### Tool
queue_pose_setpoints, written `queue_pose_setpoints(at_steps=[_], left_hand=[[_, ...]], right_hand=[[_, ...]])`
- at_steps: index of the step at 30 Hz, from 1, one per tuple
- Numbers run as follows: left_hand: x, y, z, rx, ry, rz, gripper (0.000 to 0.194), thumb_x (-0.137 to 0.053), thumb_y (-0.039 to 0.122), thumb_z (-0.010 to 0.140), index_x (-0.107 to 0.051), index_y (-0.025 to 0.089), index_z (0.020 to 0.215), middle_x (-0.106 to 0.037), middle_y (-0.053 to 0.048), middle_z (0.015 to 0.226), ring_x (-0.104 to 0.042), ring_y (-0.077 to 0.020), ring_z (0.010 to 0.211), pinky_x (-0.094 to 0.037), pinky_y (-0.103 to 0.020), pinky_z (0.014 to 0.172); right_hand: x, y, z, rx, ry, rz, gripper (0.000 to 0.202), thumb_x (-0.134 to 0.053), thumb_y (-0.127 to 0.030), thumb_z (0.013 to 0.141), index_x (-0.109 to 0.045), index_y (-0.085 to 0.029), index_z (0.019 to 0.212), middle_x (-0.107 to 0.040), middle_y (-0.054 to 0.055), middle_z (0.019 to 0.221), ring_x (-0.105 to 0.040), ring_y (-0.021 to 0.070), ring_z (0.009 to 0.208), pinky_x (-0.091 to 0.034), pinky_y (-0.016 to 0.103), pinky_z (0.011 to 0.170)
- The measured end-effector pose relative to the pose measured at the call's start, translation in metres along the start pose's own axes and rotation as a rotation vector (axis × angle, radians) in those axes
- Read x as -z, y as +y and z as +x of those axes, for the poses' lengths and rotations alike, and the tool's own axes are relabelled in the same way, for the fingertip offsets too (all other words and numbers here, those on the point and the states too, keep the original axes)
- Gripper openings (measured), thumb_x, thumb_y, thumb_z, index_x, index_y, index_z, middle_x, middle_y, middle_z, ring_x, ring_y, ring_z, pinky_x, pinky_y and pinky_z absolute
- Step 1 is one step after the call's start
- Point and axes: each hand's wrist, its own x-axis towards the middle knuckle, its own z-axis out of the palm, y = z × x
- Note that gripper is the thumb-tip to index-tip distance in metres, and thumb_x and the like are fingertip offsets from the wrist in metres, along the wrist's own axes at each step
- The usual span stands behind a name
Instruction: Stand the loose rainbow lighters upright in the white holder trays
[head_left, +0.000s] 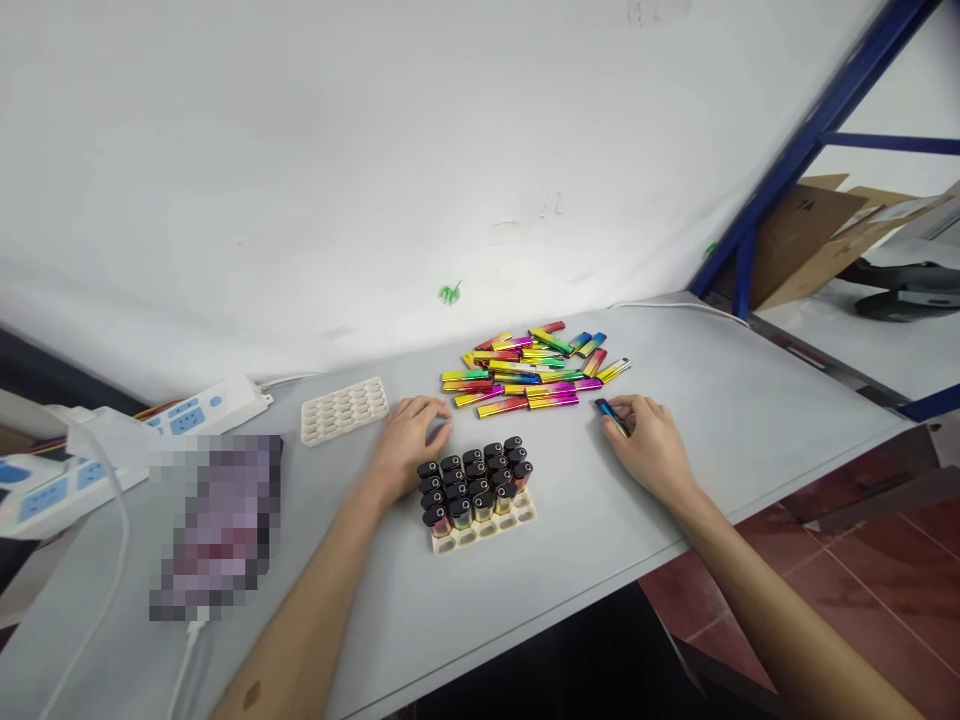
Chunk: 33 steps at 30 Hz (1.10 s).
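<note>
My right hand (646, 440) pinches a slim blue and black metallic piece (614, 417), which looks like a lighter, just above the table to the right of the pile. My left hand (411, 440) rests beside the back left corner of a cream tray (486, 533); its fingers are bent and the thumb stands apart, with nothing visible in them. In that tray several upright pieces with black tops (474, 480) fill the back rows, while front slots show bare. Beyond both hands lies a loose pile of shiny gradient-coloured lighter-like sticks (529, 370).
A second cream tray (345, 410) with bare slots lies behind my left hand. At left are a blurred phone-like object (221, 525) with a white cable (187, 650) and white power strips (202, 412). A blue frame (799, 150) and cardboard boxes (817, 235) stand at right.
</note>
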Motion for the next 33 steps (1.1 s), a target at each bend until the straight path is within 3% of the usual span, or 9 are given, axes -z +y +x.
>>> queue_pose_setpoints(at_steps=[13, 19, 24, 29, 33], left_hand=[[0.000, -0.001, 0.000, -0.002, 0.003, -0.003, 0.019, -0.050, 0.028, 0.091, -0.064, 0.021, 0.102, -0.065, -0.007, 0.119, -0.054, -0.0272, 0.113, -0.044, -0.047, 0.101], [0.002, 0.002, -0.001, 0.008, -0.002, -0.015, 0.019, -0.049, 0.027, 0.091, -0.064, 0.021, 0.101, -0.065, -0.007, 0.119, -0.054, -0.0266, 0.113, -0.043, -0.046, 0.101], [0.003, 0.004, -0.001, 0.010, 0.007, -0.019, 0.018, -0.049, 0.027, 0.090, -0.063, 0.022, 0.100, -0.065, -0.007, 0.118, -0.055, -0.0267, 0.112, -0.044, -0.047, 0.100], [0.002, 0.002, -0.001, 0.005, 0.015, -0.028, 0.017, -0.050, 0.027, 0.090, -0.063, 0.023, 0.100, -0.065, -0.006, 0.119, -0.055, -0.0263, 0.112, -0.044, -0.046, 0.100], [0.001, 0.001, 0.000, -0.001, 0.012, -0.019, 0.017, -0.050, 0.028, 0.090, -0.063, 0.023, 0.100, -0.065, -0.006, 0.120, -0.055, -0.0264, 0.112, -0.044, -0.047, 0.101]], right_hand=[[0.000, 0.001, 0.000, 0.005, 0.002, -0.018, 0.027, -0.056, -0.033, 0.085, -0.062, -0.020, 0.107, -0.065, 0.007, 0.093, -0.054, 0.0247, 0.088, -0.045, 0.038, 0.079], [0.001, -0.001, 0.000, -0.010, -0.015, -0.008, 0.034, -0.061, -0.044, 0.084, -0.065, -0.019, 0.107, -0.067, 0.008, 0.095, -0.058, 0.0259, 0.089, -0.046, 0.038, 0.077], [0.004, -0.003, 0.000, 0.018, -0.055, 0.062, 0.027, -0.049, -0.040, 0.092, -0.066, -0.021, 0.103, -0.068, 0.008, 0.099, -0.061, 0.0227, 0.082, -0.045, 0.036, 0.074], [0.007, -0.003, -0.002, -0.055, -0.110, 0.316, 0.022, -0.039, -0.040, 0.097, -0.051, -0.023, 0.104, -0.069, 0.005, 0.086, -0.063, 0.0206, 0.074, -0.045, 0.033, 0.068], [0.012, -0.003, -0.007, -0.055, -0.062, 0.428, 0.018, -0.038, -0.038, 0.097, -0.043, -0.024, 0.109, -0.056, -0.004, 0.064, -0.050, 0.0164, 0.055, -0.040, 0.030, 0.060]])
